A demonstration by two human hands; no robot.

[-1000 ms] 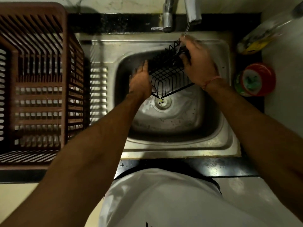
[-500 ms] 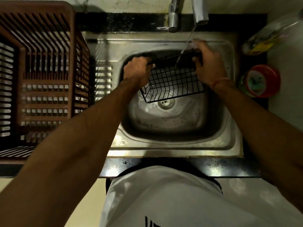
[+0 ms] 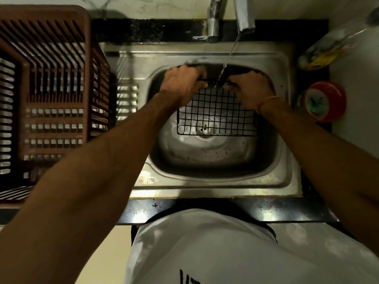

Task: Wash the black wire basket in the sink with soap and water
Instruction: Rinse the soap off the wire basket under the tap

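Black counter bears sink, brown rack.

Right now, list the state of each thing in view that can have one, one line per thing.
Tap: on, thin stream falling between the hands.
Black wire basket: held tilted in the sink, under the stream.
Left hand: grips the basket's top edge.
Right hand: grips the same edge.
Sink: wet, drain uncovered.
Brown plastic crate: holds nothing visible.

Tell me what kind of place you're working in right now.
Most likely a home kitchen, at the washing-up spot: a stainless steel sink set in a dark counter, a metal tap running water, and a brown slatted plastic dish-drying rack beside it. Both hands hold the black wire basket under the stream.
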